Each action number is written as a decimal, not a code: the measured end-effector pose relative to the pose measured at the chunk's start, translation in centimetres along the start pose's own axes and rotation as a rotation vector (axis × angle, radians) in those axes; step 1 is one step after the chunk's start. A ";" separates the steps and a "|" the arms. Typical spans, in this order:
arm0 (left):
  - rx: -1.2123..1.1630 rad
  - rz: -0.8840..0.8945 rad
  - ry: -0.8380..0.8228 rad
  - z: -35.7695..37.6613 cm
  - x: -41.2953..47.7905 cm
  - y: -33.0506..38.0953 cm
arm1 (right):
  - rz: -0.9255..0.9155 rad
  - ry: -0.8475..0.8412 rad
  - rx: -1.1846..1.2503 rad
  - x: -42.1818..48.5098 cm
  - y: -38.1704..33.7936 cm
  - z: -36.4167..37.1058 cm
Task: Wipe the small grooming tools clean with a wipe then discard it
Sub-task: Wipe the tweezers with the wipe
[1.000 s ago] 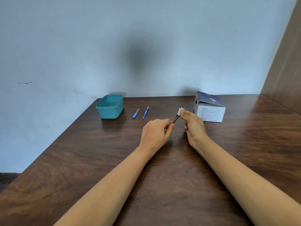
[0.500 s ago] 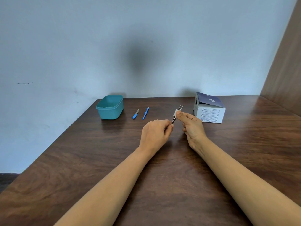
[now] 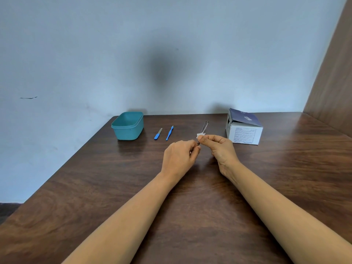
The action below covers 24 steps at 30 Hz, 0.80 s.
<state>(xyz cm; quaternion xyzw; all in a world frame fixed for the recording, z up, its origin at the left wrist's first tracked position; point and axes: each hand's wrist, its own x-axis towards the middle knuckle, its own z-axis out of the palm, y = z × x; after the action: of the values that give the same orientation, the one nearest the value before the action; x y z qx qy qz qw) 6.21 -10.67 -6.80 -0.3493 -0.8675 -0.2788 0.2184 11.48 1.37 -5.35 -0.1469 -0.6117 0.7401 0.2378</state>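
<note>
Metal tweezers point up and away from me above the middle of the table, their lower end pinched in my left hand. My right hand pinches a small white wipe around the tweezers' lower half, close to my left fingertips. Two blue-handled tools lie flat further back: a short nail file and a longer thin tool just right of it.
A teal plastic tub stands open at the back left of the dark wooden table. A white and navy cardboard box with its lid raised sits at the back right. A wooden panel rises at the far right.
My right hand has slid the wipe down the tweezers from near the tips towards my left hand, baring the two prongs. The left hand has stayed in place.
</note>
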 end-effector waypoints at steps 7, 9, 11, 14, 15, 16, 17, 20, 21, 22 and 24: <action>0.020 0.003 0.024 -0.4 -0.2 0.1 | -0.020 -0.048 -0.030 0.4 0.1 -0.1; 0.020 0.010 0.025 -0.4 -0.2 0.0 | -0.027 -0.056 -0.050 0.4 0.0 -0.1; 0.032 0.014 0.029 -0.4 -0.2 0.0 | -0.027 -0.060 -0.061 0.3 0.0 -0.1; 0.056 0.017 0.033 -0.2 -0.1 0.0 | -0.015 -0.045 -0.068 0.4 0.0 -0.2; 0.058 0.019 0.034 -0.2 -0.1 0.0 | -0.009 -0.042 -0.070 0.4 0.0 -0.2; 0.060 0.020 0.034 -0.2 -0.1 0.0 | -0.006 -0.041 -0.073 0.4 0.0 -0.2; 0.063 0.024 0.035 -0.1 -0.1 -0.1 | -0.006 -0.040 -0.077 0.5 0.0 -0.2; 0.067 0.039 0.042 -0.1 0.0 -0.1 | -0.039 -0.015 -0.065 0.4 0.3 -0.1; 0.062 0.042 0.042 -0.1 0.0 0.0 | -0.055 -0.002 -0.049 0.3 0.5 0.0; 0.056 0.042 0.042 -0.1 0.0 0.0 | -0.069 0.012 -0.029 0.2 0.6 0.2; 0.053 0.043 0.037 -0.2 0.0 0.0 | -0.087 0.053 0.014 0.1 0.9 0.4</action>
<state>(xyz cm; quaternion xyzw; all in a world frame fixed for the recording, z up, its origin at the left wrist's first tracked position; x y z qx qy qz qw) 6.25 -10.77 -6.61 -0.3565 -0.8628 -0.2574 0.2496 11.03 0.94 -6.12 -0.1381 -0.6059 0.7291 0.2866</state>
